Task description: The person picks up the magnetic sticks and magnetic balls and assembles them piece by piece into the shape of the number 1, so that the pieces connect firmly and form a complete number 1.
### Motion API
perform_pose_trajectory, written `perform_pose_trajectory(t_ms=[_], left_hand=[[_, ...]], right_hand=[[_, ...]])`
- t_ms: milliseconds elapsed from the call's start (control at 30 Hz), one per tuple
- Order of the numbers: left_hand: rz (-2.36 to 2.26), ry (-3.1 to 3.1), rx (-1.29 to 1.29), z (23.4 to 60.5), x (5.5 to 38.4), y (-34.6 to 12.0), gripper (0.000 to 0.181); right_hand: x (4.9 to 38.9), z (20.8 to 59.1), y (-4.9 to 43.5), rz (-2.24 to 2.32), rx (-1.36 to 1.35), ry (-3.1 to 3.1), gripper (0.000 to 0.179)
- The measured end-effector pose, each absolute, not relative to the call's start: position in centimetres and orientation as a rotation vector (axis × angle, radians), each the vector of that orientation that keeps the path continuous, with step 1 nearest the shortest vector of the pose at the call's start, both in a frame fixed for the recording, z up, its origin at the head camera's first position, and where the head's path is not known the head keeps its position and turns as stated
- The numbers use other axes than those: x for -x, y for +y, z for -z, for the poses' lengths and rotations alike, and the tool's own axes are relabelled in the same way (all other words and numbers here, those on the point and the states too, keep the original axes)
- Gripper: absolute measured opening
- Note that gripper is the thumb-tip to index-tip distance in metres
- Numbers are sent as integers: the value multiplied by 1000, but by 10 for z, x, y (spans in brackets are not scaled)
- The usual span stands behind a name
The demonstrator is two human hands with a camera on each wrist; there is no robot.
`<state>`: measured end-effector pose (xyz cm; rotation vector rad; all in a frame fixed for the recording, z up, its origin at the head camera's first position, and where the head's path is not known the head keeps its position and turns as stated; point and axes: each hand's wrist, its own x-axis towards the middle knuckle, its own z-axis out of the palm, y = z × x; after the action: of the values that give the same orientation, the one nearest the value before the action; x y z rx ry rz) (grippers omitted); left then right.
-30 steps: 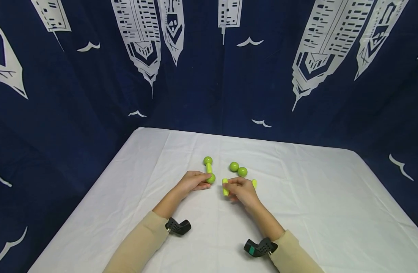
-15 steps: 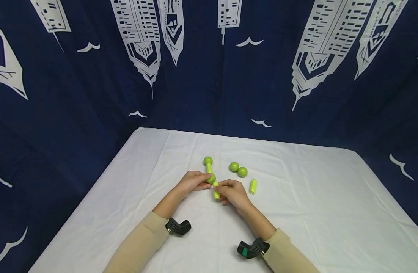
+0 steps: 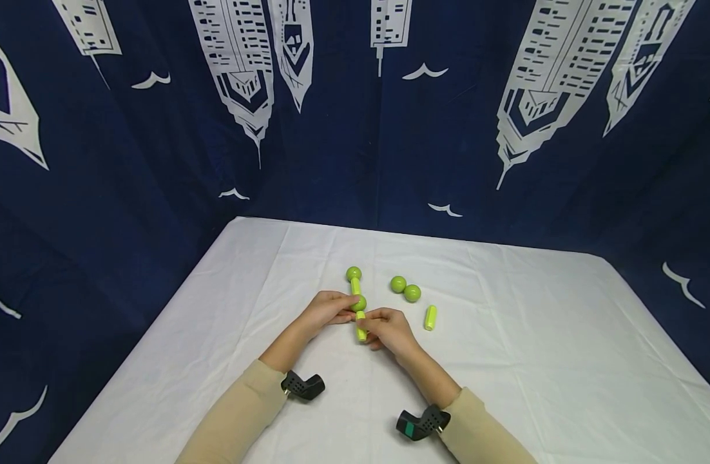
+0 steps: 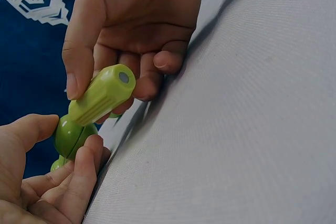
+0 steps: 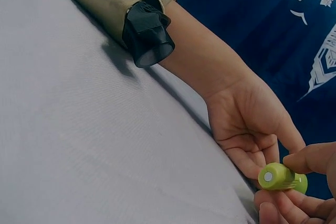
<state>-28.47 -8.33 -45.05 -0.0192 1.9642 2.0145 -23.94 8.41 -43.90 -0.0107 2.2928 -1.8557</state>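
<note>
Here, the left hand (image 3: 324,306) pinches the near ball (image 3: 361,302) with its thumb and fingers close around it, and a far stick (image 3: 355,285) runs from that green ball to the far ball (image 3: 354,274). The right hand (image 3: 391,329) grips the near stick (image 4: 104,97) between thumb and fingers, its far end appearing to touch the pinched ball. To the right on the white tablecloth (image 3: 506,335), a third ball (image 3: 398,284) touches a fourth ball (image 3: 413,293), with a loose stick (image 3: 430,318) lying nearer.
</note>
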Motion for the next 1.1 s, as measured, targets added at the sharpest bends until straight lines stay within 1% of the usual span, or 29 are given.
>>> perform_pose_trajectory(t_ms=[633,1100], left_hand=[[-2012,1984,19,453,286,-83,37],[-1972,2032,26,453,285,-83,38]], right_hand=[[243,448,84,1866,6,2320,26],[241,447,85,1870,14,2305,27]])
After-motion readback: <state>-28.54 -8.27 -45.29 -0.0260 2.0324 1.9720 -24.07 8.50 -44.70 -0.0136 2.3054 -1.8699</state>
